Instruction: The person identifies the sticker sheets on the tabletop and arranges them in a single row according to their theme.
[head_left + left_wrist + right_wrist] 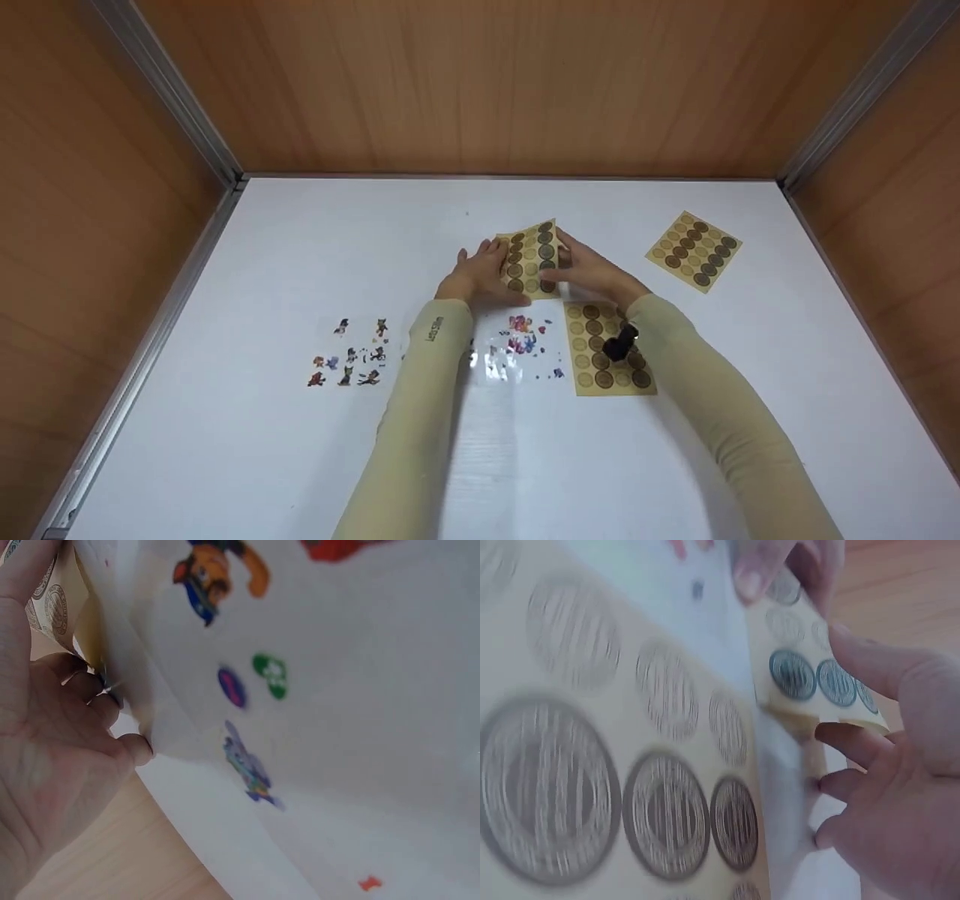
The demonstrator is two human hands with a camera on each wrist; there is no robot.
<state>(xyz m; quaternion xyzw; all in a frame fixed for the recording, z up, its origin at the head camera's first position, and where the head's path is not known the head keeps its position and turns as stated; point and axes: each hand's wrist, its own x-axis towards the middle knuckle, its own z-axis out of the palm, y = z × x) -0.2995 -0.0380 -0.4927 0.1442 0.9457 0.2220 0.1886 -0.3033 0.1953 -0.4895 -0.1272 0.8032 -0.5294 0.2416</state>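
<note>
Partly, a sleeve [720, 397] hides one sheet [592, 366]; left grip [482, 275] and right grip [594, 270] pinch the raised sheet [530, 260].

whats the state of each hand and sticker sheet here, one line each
left hand: holding the left side of the raised sheet
right hand: pinching the raised sheet's right side
raised sheet: lifted, bent, round stickers facing up
near round-sticker sheet: flat, partly covered
far round-sticker sheet: flat, turned at an angle, uncovered
left cartoon sheet: lying flat
middle cartoon sheet: partly hidden
</note>
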